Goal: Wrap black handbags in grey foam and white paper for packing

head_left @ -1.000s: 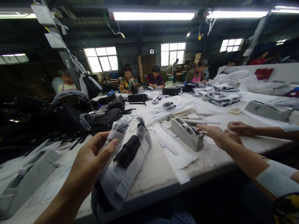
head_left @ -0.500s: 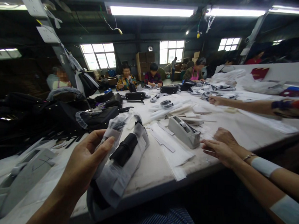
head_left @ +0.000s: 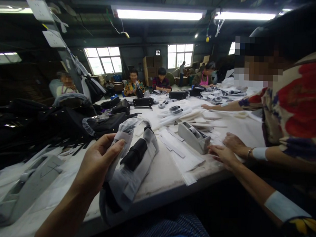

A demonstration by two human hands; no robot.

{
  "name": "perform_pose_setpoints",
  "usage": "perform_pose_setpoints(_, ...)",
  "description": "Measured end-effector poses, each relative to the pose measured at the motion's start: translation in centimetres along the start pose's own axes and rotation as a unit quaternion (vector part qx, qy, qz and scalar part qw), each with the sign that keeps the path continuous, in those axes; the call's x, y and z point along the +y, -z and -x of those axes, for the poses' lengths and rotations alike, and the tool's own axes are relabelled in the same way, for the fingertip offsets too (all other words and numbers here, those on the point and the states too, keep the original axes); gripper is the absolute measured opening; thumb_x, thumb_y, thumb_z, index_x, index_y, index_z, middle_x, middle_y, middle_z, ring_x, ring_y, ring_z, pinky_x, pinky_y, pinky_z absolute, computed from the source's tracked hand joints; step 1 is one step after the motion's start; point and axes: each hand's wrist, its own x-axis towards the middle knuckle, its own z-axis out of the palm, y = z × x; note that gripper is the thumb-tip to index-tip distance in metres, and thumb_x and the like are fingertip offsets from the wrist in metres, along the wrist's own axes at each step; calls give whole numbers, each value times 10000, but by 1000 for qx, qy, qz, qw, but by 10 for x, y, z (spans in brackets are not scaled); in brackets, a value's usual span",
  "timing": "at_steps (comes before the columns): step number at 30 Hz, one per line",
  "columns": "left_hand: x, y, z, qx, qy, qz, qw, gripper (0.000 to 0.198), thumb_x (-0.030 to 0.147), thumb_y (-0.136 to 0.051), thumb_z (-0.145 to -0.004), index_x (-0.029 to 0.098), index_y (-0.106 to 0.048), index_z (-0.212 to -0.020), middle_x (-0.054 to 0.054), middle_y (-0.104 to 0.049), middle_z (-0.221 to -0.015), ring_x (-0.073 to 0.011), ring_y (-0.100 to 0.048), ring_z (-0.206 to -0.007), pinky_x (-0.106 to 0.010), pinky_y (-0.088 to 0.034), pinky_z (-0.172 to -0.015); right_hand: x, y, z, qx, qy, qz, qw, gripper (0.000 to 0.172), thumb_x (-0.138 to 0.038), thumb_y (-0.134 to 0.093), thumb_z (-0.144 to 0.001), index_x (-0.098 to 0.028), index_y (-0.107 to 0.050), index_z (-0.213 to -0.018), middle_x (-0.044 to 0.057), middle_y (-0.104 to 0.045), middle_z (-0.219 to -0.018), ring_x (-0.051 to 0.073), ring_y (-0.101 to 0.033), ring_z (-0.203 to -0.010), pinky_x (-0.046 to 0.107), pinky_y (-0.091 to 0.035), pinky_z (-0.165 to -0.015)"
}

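Indoors, beneath a bright tube light (head_left: 159, 15), a left hand (head_left: 98, 163) is clamped on a wrapped handle (head_left: 128, 172), thumb on the near side, above the front edge of a white table (head_left: 161, 174). Clear plastic and white wrapping cover parts of the handle, whose black middle shows; its lower end hangs past the edge.

Well apart from it, the right hand (head_left: 221, 156) — a pale patch (head_left: 284, 206) on its forearm — points its fingers at the near end of a grey dispenser (head_left: 193, 136). Whether they touch it, or grip anything, cannot be told. White sheets (head_left: 181, 162) lie between the dispenser and the handle.

Just beyond the right hand is a co-worker's hand (head_left: 235, 142), a bracelet (head_left: 249, 152) at the wrist; farther back, a flowered sleeve (head_left: 257, 99) leads to another outstretched hand (head_left: 206, 107). Black bags (head_left: 103, 125) heap up at left, behind a second dispenser (head_left: 32, 183). Across the table, more people sit — one in a pink apron (head_left: 206, 78) — with windows (head_left: 104, 60) behind.
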Motion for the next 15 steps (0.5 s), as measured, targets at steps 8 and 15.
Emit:
perform_pose_setpoints(8, -6, 5, -3, -34, -23, 1, 999, 415, 478, -769, -753, 202, -675, -1049, -10, -738, -903, -159, -661, -792, -207, -507, -671, -2, -4, 16, 43, 79, 82, 993, 317, -482, -719, -648, -167, -746, -672, 99, -727, -666, 238, -648, -607, 327, -495, -525)
perform_pose_setpoints(15, -6, 2, -3, -46, -55, -15, 997, 401, 473, -755, -761, 187, -678, -1031, -35, -745, -956, -201, -676, -869, -264, -504, -743, -55, -42, 71, -43, 271, 54, 960, 368, -522, -680, -792, -197, -777, -936, 66, -751, -837, 192, -647, -666, 322, -555, -666)
